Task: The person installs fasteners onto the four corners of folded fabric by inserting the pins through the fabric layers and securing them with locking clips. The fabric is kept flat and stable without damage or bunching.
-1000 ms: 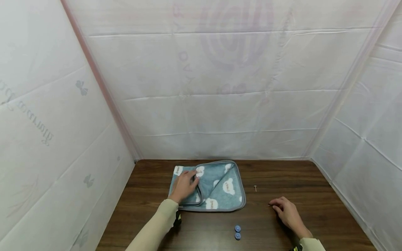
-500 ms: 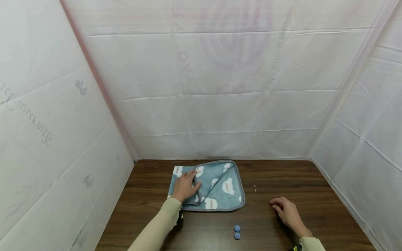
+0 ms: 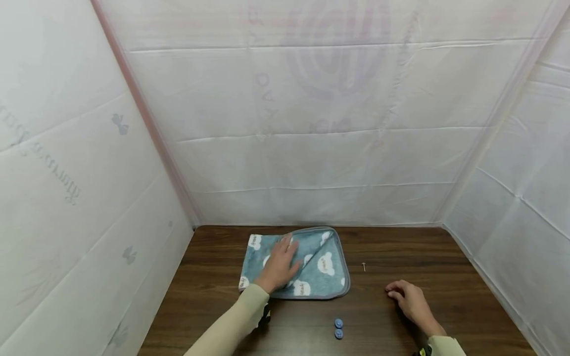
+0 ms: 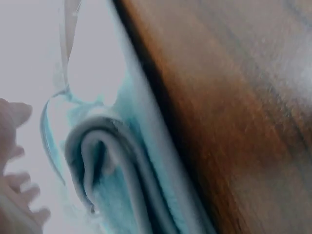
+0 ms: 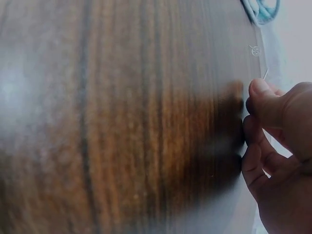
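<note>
A folded blue-grey blanket [image 3: 327,284] with white bear-shaped patches and grey piping lies at the back of the table. My left hand [image 3: 278,267] lies over its middle, fingers extended and spread. In the left wrist view, the fingers of my left hand [image 4: 19,180] appear at the left edge, beside the blanket's rolled, piped layers [image 4: 117,156]. To the right of the blanket, my right hand [image 3: 411,301] is low over the table, thumb and forefinger together. In the right wrist view, a thin pin-like piece [image 5: 266,73] sticks out from that pinch.
A small T-shaped pin-like piece [image 3: 363,267] lies between the blanket and my right hand. Two blue round buttons [image 3: 339,329] lie near the table's front. The dark wooden table [image 3: 307,316] is enclosed by white sheet walls [image 3: 311,163] behind and at both sides.
My left hand has moved right across the blanket from its left part to its middle, and its fingers have straightened. The right hand has stayed nearly still.
</note>
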Demonstrator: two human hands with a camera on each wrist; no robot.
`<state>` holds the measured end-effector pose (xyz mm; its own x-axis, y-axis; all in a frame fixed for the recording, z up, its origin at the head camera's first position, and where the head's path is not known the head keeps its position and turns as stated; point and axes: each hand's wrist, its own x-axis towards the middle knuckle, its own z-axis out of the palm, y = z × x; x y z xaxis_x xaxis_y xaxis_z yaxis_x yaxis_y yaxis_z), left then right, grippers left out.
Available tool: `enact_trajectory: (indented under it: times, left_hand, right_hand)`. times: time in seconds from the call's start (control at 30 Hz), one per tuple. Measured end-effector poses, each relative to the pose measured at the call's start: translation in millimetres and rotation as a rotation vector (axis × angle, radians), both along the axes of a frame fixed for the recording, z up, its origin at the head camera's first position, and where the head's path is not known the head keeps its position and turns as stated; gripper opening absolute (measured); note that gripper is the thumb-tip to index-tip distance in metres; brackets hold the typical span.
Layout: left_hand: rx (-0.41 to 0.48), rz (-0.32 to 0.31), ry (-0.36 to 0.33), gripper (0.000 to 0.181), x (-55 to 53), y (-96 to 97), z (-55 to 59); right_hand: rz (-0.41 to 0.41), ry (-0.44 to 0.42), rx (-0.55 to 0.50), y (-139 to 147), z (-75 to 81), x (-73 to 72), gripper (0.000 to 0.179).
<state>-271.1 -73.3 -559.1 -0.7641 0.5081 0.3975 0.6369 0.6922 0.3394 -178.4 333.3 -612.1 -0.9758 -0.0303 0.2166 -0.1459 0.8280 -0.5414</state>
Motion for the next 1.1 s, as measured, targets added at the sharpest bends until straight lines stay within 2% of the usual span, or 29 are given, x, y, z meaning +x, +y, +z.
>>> enact_trajectory:
  times: [0.17, 0.27, 0.37, 0.6, 0.8, 0.97, 1.1]
  left_hand:
    - [-0.002, -0.232, -0.008, 0.057, 7.1, 14.4, -0.8]
    - [-0.011, -0.316, -0.032, 0.055, 11.7, 24.8, -3.8]
    - [-0.031, -0.360, -0.049, 0.051, 16.0, 34.5, -8.2]
    - [-0.119, -0.347, -0.077, 0.045, 22.6, 51.2, -17.5]
    - [-0.176, -0.348, -0.077, 0.045, 25.0, 61.2, -23.3]
    - [-0.244, -0.325, -0.128, 0.046, 29.1, 67.3, -26.6]
    - [-0.295, -0.302, -0.104, 0.042, 30.6, 70.1, -29.9]
  right_hand:
    - [-0.019, 0.042, -0.011, 0, -0.3, 2.0, 0.011]
    - [-0.038, 0.055, -0.019, 2, 0.6, 4.0, 0.006]
    - [-0.079, 0.053, -0.032, 2, 0.2, 5.6, 0.006]
    - [-0.164, 0.020, -0.097, 2, -2.8, 7.2, 0.006]
    - [-0.143, 0.038, -0.140, 6, -3.0, 6.0, 0.008]
    - [-0.133, -0.051, -0.130, 6, 0.1, 6.7, 0.008]
    - [-0.128, -0.124, -0.134, 7, 3.8, 8.0, 0.008]
